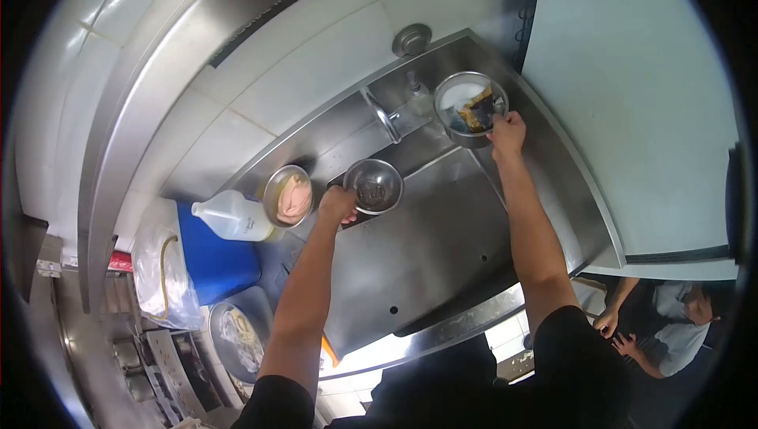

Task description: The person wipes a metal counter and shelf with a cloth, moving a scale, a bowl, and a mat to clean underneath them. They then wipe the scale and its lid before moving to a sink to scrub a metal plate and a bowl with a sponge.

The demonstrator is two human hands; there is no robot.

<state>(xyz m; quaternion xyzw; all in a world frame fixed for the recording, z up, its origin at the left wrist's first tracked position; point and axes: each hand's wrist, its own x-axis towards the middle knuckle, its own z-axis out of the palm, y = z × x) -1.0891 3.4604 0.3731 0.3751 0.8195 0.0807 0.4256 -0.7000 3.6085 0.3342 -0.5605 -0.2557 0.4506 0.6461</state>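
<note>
My left hand [339,205] is closed on the near left rim of a round steel bowl [388,198], which it holds over the back of the sink. A little dark liquid or residue shows in the bowl's bottom. At the back right corner, the fingers of my right hand [508,132] are bent closed on the near rim of a steel pot [467,142]. White suds and a worn brown-and-dark pad [478,109] are in that pot. Left of the bowl stands another steel bowl [276,183] with a pinkish cloth [294,198] in it.
A steel tap [382,116] and a clear pump bottle [418,97] stand behind the sink [418,263]. On the left are a white plastic jug [233,216], a blue box [217,263] and a basin [229,350]. Another person [671,330] is at the lower right.
</note>
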